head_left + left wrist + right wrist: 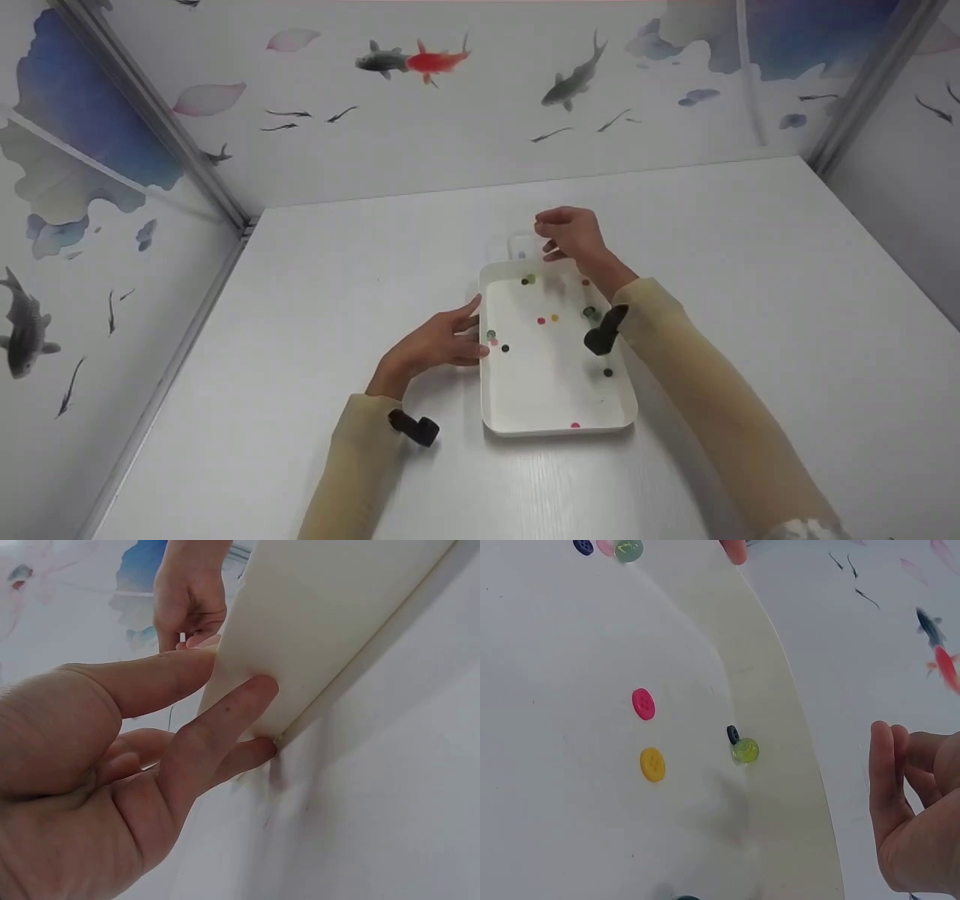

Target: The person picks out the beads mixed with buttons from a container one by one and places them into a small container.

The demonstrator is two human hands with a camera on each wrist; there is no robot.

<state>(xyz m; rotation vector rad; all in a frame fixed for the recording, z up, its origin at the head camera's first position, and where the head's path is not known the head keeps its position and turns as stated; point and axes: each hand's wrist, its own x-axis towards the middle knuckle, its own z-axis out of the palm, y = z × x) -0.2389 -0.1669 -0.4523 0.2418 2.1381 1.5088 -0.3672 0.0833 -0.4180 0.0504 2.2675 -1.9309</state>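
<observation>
While the left hand (435, 341) pinches the nearest wall of the white tray (540, 382), a light, steady brace should stop pieces rolling. The right hand (574, 234) hovers just beside a small clear container (525, 240), fingertips drawn together; whether they hold anything, I cannot tell. Right of the left hand lie a pink button (643, 704) and yellow button (652, 764); such flat pieces probably need a fingernail under the edge.

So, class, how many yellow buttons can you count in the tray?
1: the yellow button lies in the white tray, beside a red button. Others may be hidden behind the right sleeve.
</observation>
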